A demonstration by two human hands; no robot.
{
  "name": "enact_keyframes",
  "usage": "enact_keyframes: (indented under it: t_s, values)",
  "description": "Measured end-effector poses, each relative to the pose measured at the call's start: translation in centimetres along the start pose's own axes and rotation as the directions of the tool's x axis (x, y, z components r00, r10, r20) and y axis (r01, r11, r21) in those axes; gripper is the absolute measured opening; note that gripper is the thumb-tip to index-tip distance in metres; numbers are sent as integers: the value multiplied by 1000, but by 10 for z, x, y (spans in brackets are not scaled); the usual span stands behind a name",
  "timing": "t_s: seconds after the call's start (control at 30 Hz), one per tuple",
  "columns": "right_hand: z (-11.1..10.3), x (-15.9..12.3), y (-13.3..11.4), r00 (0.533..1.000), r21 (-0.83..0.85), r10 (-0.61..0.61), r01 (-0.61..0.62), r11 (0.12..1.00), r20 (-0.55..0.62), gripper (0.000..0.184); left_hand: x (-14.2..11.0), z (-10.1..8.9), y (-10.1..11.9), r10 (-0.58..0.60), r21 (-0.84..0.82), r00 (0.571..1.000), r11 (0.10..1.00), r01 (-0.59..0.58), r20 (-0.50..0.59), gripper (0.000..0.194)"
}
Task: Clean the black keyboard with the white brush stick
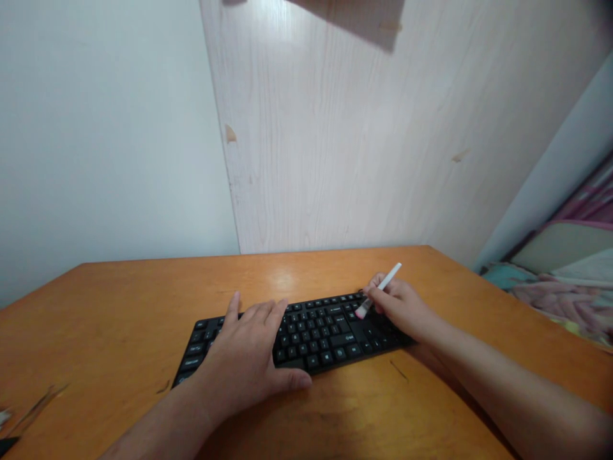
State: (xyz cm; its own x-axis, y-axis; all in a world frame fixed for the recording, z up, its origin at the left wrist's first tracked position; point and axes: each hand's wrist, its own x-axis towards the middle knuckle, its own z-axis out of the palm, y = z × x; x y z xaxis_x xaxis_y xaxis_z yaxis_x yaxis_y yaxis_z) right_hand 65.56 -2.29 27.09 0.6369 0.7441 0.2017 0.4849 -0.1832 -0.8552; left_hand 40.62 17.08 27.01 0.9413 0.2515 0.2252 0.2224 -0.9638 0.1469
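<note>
A black keyboard lies slightly slanted on the wooden table. My left hand rests over its left part with the fingers spread and the thumb at the near edge, hiding many keys. Pinched in my right hand is a small brush with a white handle. Its pinkish bristles point down at the keys right of the main letter block, near the far edge. Whether the bristle tips touch the keys is hard to tell. My right hand covers part of the keyboard's right end.
The orange-brown wooden table runs back to a pale wood-grain panel and a white wall. A dark object shows at the lower left edge. Bedding lies beyond the table on the right.
</note>
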Motion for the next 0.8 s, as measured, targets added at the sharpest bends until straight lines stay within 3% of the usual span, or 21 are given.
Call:
enact_keyframes:
  t_s: [0.13,0.4,0.57,0.8]
  values:
    - [-2,-1,-3,996,17,-22,23,1000,-83,24,0,2,-2,10,-4,1000,1000,-10,-17,109]
    - [1,1,1,999,80,37,-38,996,15,25,0,2,-1,9,-3,1000,1000,-9,-3,109]
    - [-4,3,2,997,-35,-10,8,999,-76,21,0,2,-1,8,3,1000,1000,-8,-16,108]
    - [-7,5,-3,994,71,65,-59,996,-87,21,1,0,0,2,13,1000,1000,-2,9,108]
